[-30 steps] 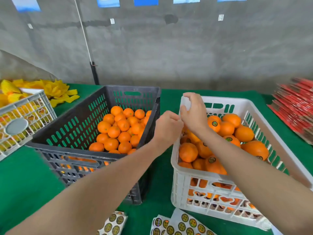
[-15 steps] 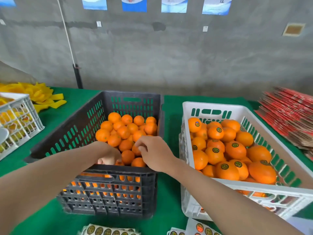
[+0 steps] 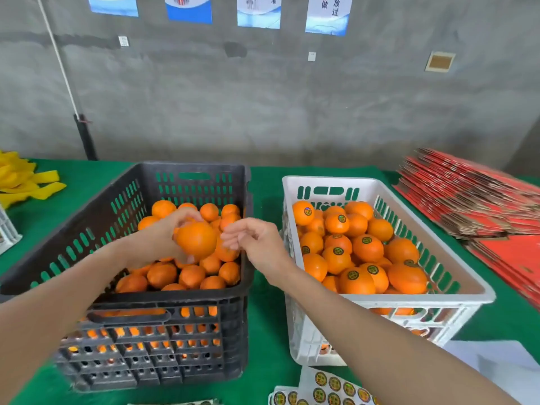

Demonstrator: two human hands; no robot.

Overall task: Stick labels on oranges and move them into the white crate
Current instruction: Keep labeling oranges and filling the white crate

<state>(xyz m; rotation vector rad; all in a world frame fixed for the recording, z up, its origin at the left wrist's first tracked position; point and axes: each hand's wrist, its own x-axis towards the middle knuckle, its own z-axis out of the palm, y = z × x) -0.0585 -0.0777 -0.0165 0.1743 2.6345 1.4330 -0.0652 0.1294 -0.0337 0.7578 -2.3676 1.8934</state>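
My left hand grips a large bare orange and holds it above the black crate, which holds several unlabelled oranges. My right hand hovers just right of that orange with its fingers loosely curled toward it; whether a label sits on the fingertips I cannot tell. The white crate on the right holds several oranges, most with round dark labels. Sheets of round labels lie on the green cloth at the near edge.
Red flattened cartons are stacked at the right. Yellow foam nets lie at the far left, beside the corner of another white crate. A grey wall stands behind the table.
Both hands came up out of the black crate. My left hand now holds an orange lifted above the pile, and my right hand has come away to its right side.
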